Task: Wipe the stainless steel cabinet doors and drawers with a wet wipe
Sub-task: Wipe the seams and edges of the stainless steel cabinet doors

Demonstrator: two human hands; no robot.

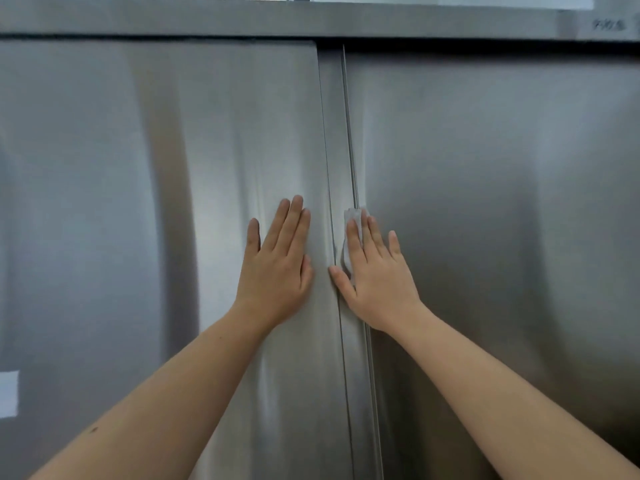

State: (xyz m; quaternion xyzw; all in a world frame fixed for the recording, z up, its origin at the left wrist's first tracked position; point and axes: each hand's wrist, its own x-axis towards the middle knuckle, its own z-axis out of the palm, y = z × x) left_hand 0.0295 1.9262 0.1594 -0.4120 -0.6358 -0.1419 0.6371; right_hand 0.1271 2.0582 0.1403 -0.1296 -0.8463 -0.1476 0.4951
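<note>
Left hand (pixel 277 268) lies flat, fingers straight, on the cabinet door (pixel 138 168) left of the door seam (pixel 341 133); right hand (pixel 375 282), equally flat, presses the wet wipe (pixel 353 216) beneath its fingers at that seam.

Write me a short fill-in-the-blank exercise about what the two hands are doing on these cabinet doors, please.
1. The right hand presses a white ____ under its straight fingers.
2. The left hand lies flat on the left door and holds ____.
3. The fingers of both hands point ____ (up or down).

Missing words: wet wipe; nothing; up.
</note>
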